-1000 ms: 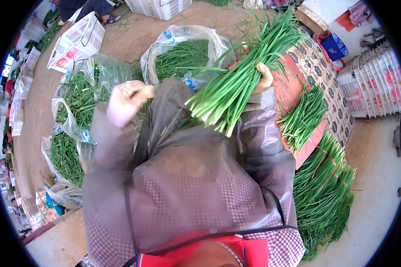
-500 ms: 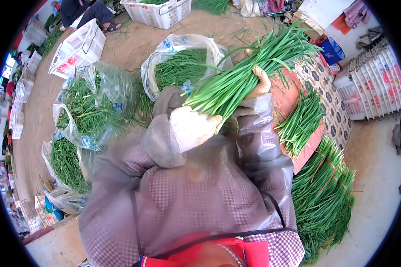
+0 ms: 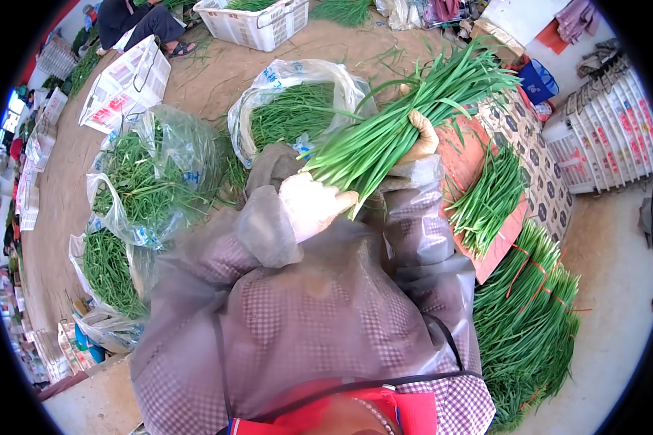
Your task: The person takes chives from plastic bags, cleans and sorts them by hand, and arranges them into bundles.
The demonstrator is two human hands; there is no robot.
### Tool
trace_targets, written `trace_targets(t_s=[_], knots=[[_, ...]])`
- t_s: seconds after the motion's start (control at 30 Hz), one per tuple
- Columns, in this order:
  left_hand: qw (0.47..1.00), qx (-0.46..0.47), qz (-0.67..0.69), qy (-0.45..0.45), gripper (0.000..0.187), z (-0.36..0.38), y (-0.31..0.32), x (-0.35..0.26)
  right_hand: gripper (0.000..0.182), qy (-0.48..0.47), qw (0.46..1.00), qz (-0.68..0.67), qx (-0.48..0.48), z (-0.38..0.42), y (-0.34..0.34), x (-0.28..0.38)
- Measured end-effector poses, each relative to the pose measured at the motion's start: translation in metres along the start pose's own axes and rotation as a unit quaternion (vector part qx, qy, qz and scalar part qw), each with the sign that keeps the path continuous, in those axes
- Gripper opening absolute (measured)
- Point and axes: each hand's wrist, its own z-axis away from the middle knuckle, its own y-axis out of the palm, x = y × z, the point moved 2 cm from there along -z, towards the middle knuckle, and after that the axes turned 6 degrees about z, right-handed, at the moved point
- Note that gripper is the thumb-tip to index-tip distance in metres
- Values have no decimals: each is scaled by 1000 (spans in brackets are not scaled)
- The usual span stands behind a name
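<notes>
A thick bunch of long green chives (image 3: 406, 119) lies slantwise across both hands in front of my chest. My left hand (image 3: 312, 206), in a pale glove, is closed round the lower end, stems poking out by the fingertips. Farther up on the right, my right hand (image 3: 419, 138) grips the bunch, its thumb over the leaves and the other fingers mostly hidden underneath. Beside my right forearm, a smaller pile of chives (image 3: 490, 199) rests on a reddish board (image 3: 463, 148). Bundles of chives tied with red bands (image 3: 533, 275) are stacked below it.
Plastic bags of greens stand ahead and left: one bag (image 3: 243, 116), another bag (image 3: 203, 148) and a third bag (image 3: 76, 250). White crates (image 3: 257, 25) sit farther off. Stacked white crates (image 3: 606, 138) and a blue bucket (image 3: 538, 81) are at right. A seated person (image 3: 141, 25) is upper left.
Both hands keep their hold on the chives, with hardly any movement. The whole view has shifted very slightly.
</notes>
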Motion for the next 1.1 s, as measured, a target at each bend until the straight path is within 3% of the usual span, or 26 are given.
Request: trace_targets(t_s=[0.17, 0.27, 0.3, 0.33, 0.4, 0.47, 0.5, 0.53, 0.57, 0.6, 0.67, 0.7, 0.77, 0.87, 0.93, 1.0, 1.03, 1.1], knots=[[998, 16, 49, -27, 16, 4, 0, 0, 47, 13, 1000, -1, 22, -3, -11, 1], [987, -2, 152, -58, 12, 10, -14, 5, 47, -16, 1000, -14, 2, -1, 0, 4], [971, 56, 215, -90, 11, 13, -21, 8, 47, -41, 998, -32, -21, 0, 3, 6], [947, 114, 276, -121, 10, 18, -25, 12, 44, -25, 999, -12, 36, -3, -8, 12], [897, 221, 349, -160, 13, 38, -39, 28, 42, -68, 997, -16, -44, -8, -27, 21], [844, 304, 401, -187, 16, 68, -63, 54, 47, -78, 997, -23, -6, -14, -48, 34], [838, 294, 392, -239, 17, 95, -71, 71, 48, -71, 997, -13, 3, -9, -45, 41], [811, 327, 327, -358, 17, 121, -78, 91, 49, -63, 998, -3, 12, 0, -35, 48], [833, 320, 228, -389, 16, 155, -76, 116, 51, -64, 998, -19, -4, 7, -21, 51], [735, 398, 84, -543, 23, 155, -87, 121, 53, -112, 993, -18, -19, -6, -51, 53], [842, 249, -35, -478, 35, 163, -90, 119, 54, -78, 997, -8, -3, -11, -64, 52], [859, 211, 52, -464, 41, 153, -85, 122, 54, -73, 997, -9, -2, -7, -51, 47], [877, 137, 190, -420, 54, 110, -68, 123, 56, -27, 993, 34, 112, 4, -4, 32], [898, 50, 336, -281, 67, 49, -29, 106, 60, 17, 992, 13, 124, -8, -23, 7], [834, 21, 497, -239, 67, 15, -18, 87, 64, 37, 986, 66, 147, -11, -30, -2], [716, -52, 653, -242, 58, -9, -4, 77, 67, 67, 983, 84, 151, -10, -32, -10], [726, -66, 654, -203, 48, -20, -19, 66, 66, 62, 987, 61, 132, -3, -18, -14], [677, -36, 696, -239, 36, -22, -12, 67, 61, 49, 991, 49, 112, 2, -8, -20]])
